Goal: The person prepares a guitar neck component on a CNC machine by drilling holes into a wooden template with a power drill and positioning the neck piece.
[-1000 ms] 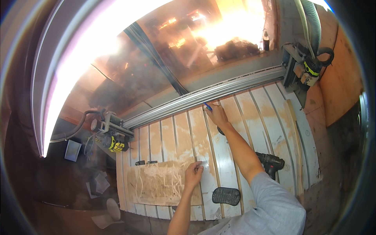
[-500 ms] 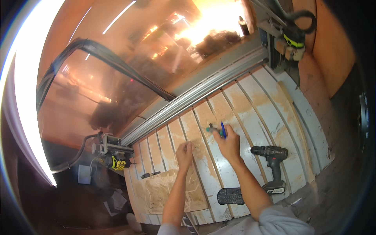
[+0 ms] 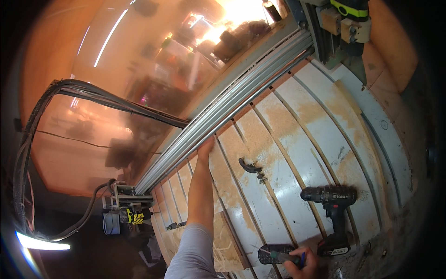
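My left arm stretches far across the slotted bed (image 3: pixel 274 204) to the long metal rail (image 3: pixel 232 109). My left hand (image 3: pixel 205 147) is at the rail's near edge, its fingers mostly hidden, so I cannot tell whether it holds anything. Low in the view my right hand (image 3: pixel 303 268) is closed around a screwdriver (image 3: pixel 281 257) with a green and dark handle, its thin shaft pointing left over a black keypad-like pad (image 3: pixel 267 255). A blue pen-like piece (image 3: pixel 303 259) also shows among its fingers. A curved black clamp (image 3: pixel 251 166) with a small bolt lies mid-bed.
A cordless drill (image 3: pixel 332 204) lies on the bed's right side. Two tool heads stand at the rail's ends, one right (image 3: pixel 350 28), one left (image 3: pixel 132 215). Sawdust covers parts of the bed. A wooden board (image 3: pixel 223 251) and small dark hardware (image 3: pixel 175 226) lie left.
My left hand has reached forward to the rail. My right hand has drawn back from mid-bed toward the near edge with the screwdriver. The view has shifted too.
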{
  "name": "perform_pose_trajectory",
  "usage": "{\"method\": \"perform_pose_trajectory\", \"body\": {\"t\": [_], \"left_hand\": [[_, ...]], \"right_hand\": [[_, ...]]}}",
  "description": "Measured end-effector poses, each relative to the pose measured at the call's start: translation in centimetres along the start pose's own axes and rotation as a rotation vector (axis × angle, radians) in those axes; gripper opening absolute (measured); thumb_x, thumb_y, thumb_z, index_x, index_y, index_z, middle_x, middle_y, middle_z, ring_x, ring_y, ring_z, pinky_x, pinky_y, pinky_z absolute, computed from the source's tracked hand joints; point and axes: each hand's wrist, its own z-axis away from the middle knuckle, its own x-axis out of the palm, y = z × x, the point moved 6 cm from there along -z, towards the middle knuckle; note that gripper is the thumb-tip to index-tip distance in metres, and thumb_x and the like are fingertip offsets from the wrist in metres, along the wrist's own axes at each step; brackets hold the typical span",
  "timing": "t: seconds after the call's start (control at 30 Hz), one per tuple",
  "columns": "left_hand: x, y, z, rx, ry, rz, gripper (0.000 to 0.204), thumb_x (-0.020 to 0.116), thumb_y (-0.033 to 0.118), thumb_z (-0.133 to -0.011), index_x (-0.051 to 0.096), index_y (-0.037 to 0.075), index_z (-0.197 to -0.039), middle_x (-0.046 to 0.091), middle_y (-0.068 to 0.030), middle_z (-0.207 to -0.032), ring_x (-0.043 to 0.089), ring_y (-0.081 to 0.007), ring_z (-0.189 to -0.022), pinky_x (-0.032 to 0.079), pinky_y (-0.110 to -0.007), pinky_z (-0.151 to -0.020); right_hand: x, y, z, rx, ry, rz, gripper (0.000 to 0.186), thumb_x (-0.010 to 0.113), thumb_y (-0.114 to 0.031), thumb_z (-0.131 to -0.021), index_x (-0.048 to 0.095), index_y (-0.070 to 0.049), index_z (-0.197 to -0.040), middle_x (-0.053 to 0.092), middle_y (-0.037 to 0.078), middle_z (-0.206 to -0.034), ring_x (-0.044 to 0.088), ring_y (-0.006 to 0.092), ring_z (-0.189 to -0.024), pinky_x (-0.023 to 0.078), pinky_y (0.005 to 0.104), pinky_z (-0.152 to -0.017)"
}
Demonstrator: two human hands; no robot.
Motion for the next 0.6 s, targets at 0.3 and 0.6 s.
{"method": "perform_pose_trajectory", "body": {"t": [0.3,0.6], "left_hand": [[3.9,-5.1,-3.1,-0.094,0.022,0.152,0.04,0.074,0.039,-0.089,0.078,0.011,-0.118,0.075,-0.0147,-0.117,0.07,-0.0305,-0.109,0.053,-0.043,-0.098],[1.4,-4.5,-1.8,-0.311,0.312,0.705,0.013,0.063,0.026,-0.101,0.063,0.013,-0.101,0.063,-0.0046,-0.089,0.061,-0.0173,-0.076,0.052,-0.031,-0.066]], "right_hand": [[0.2,0.0,-1.2,-0.068,-0.009,-0.033,0.027,0.08,-0.012,-0.086,0.069,-0.004,-0.109,0.072,0.015,-0.097,0.069,0.0261,-0.082,0.055,0.0381,-0.075],[-0.9,0.2,-2.2,-0.021,0.074,0.049,0.033,0.085,-0.021,-0.083,0.068,-0.006,-0.107,0.073,0.012,-0.083,0.073,0.0155,-0.073,0.054,0.0313,-0.065]]}}
